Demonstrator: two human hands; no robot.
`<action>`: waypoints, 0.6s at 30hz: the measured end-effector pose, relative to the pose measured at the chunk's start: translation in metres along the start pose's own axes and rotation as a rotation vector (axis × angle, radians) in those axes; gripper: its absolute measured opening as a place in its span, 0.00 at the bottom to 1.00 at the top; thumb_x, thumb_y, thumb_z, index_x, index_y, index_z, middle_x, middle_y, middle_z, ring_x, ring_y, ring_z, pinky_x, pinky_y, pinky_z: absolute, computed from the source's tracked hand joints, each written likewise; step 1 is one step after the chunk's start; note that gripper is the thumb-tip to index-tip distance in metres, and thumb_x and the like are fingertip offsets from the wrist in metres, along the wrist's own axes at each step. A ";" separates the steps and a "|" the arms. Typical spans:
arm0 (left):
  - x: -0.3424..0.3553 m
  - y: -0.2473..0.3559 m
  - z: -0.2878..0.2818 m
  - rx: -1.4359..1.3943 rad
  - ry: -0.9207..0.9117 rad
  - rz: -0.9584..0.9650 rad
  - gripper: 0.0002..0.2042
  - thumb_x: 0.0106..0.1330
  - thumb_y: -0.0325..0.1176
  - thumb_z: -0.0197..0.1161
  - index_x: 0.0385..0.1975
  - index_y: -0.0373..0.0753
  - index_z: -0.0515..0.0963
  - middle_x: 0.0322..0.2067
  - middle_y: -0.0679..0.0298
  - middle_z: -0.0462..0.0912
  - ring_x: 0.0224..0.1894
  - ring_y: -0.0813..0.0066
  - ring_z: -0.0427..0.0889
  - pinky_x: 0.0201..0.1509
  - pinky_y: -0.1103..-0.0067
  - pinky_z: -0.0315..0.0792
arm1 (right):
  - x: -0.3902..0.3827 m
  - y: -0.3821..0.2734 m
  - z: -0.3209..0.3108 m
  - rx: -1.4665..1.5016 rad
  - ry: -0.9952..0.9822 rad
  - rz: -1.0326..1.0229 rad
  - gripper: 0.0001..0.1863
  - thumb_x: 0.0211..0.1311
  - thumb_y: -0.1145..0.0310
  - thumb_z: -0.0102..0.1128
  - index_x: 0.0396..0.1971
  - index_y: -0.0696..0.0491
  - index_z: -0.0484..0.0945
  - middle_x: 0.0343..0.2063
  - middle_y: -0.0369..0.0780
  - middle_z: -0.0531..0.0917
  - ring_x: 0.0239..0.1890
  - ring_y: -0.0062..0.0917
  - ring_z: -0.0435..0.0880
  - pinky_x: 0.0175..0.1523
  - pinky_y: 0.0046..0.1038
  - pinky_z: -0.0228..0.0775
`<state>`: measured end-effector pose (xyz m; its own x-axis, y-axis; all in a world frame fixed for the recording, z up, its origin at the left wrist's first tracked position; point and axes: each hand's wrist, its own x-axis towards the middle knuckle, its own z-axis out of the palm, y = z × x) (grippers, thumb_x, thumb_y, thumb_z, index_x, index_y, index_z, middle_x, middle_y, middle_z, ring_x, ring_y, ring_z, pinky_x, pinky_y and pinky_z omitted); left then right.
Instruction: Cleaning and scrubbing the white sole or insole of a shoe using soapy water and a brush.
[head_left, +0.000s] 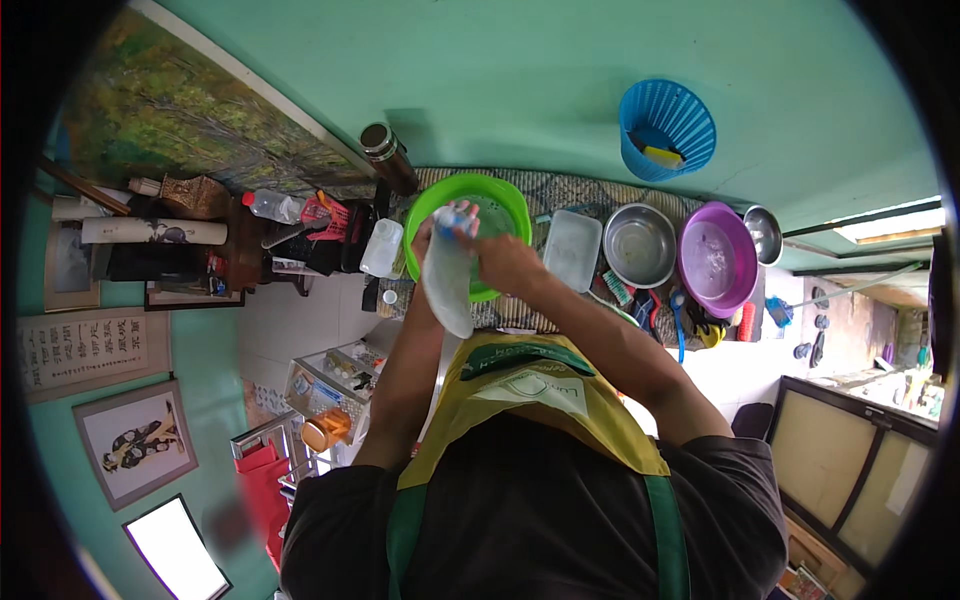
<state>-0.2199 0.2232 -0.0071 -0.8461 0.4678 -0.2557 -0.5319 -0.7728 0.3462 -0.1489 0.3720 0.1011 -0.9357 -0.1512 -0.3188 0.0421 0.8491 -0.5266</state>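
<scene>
Over the near part of a bright green basin (517, 205), my left hand (424, 236) is closed on a pale, translucent, long piece with a rounded lower end (447, 285). Its exact kind is unclear; it hangs tilted toward my apron. My right hand (505, 264) is closed and presses a small blue thing (451, 222), perhaps a scrubber, against the upper end of that piece. Fingertips of the left hand show beyond the blue thing. Part of the basin's inside is hidden behind my hands.
Right of the green basin stand a clear rectangular tub (573, 250), a steel bowl (640, 246) and a purple basin (716, 258) with suds. Several brushes (616, 288) lie along the front edge. A white container (381, 248) and brown flask (388, 158) stand left. A blue basket (668, 130) hangs above.
</scene>
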 end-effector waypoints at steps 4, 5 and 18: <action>0.015 0.002 -0.024 -0.003 -0.099 -0.028 0.25 0.74 0.47 0.51 0.58 0.30 0.72 0.58 0.48 0.76 0.64 0.48 0.73 0.67 0.59 0.71 | 0.025 -0.007 0.004 0.023 0.014 0.086 0.35 0.62 0.68 0.52 0.72 0.31 0.65 0.40 0.52 0.86 0.43 0.50 0.88 0.50 0.47 0.81; 0.017 0.008 -0.024 -0.075 -0.183 -0.041 0.25 0.74 0.47 0.50 0.58 0.30 0.73 0.57 0.48 0.77 0.63 0.48 0.75 0.66 0.60 0.72 | 0.026 -0.010 0.012 -0.009 -0.025 0.055 0.34 0.63 0.67 0.52 0.71 0.32 0.66 0.41 0.52 0.86 0.42 0.50 0.88 0.48 0.47 0.82; 0.024 -0.003 -0.044 0.005 0.050 -0.216 0.28 0.75 0.49 0.47 0.61 0.28 0.70 0.57 0.45 0.77 0.67 0.48 0.72 0.73 0.59 0.67 | 0.049 -0.004 0.019 0.056 -0.014 0.257 0.36 0.60 0.71 0.53 0.71 0.33 0.68 0.37 0.52 0.87 0.39 0.48 0.89 0.51 0.48 0.81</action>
<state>-0.2369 0.2178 -0.0538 -0.7100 0.6002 -0.3683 -0.7006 -0.6550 0.2831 -0.1884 0.3515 0.0722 -0.8870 0.0582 -0.4581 0.2971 0.8314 -0.4696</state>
